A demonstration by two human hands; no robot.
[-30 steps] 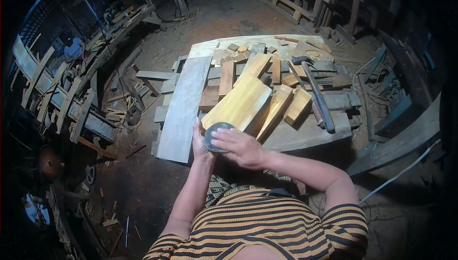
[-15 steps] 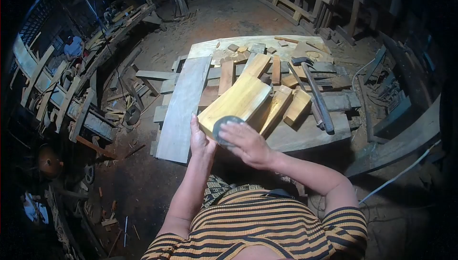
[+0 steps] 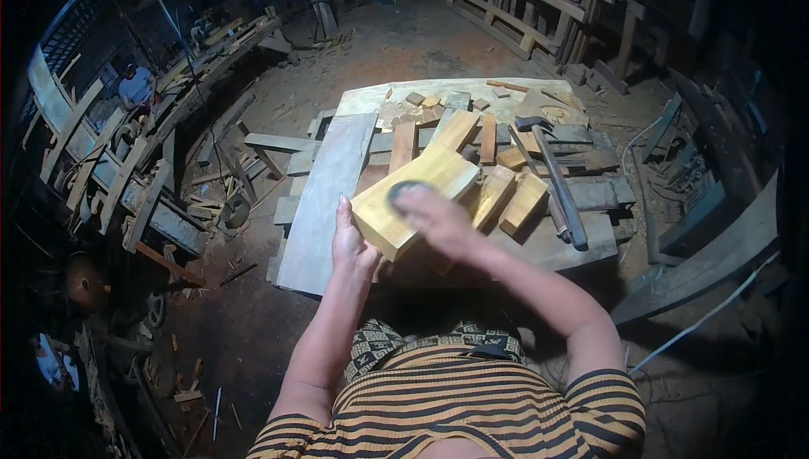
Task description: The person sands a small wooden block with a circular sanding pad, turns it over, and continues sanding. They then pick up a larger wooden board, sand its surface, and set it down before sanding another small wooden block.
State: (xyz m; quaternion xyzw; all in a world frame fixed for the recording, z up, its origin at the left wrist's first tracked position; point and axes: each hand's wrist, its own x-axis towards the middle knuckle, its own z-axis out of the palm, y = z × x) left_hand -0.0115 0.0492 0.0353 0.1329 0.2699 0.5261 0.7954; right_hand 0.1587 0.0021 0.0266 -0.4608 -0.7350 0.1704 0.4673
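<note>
A thick yellow wooden block (image 3: 430, 174) lies slanted over other pieces on the low work table. My left hand (image 3: 352, 238) grips its near left end, thumb up along the side. On the block's top face, my right hand (image 3: 434, 216), blurred by motion, is closed on a dark round disc (image 3: 406, 196). To the right of the block are shorter yellow blocks (image 3: 523, 203). A hammer (image 3: 559, 181) with a dark head lies beside them. A wide pale board (image 3: 327, 194) lies on the left.
Small wood offcuts (image 3: 415, 99) lie on the far board. A long bench (image 3: 202, 72) heaped with timber runs along the left, with a person (image 3: 136, 86) beyond it. A wooden rack (image 3: 514, 8) stands at the back right; a curved plank (image 3: 716, 257) is at right.
My right hand and the disc have moved forward along the block from its near end. The view has shifted slightly, while my left hand keeps its hold.
</note>
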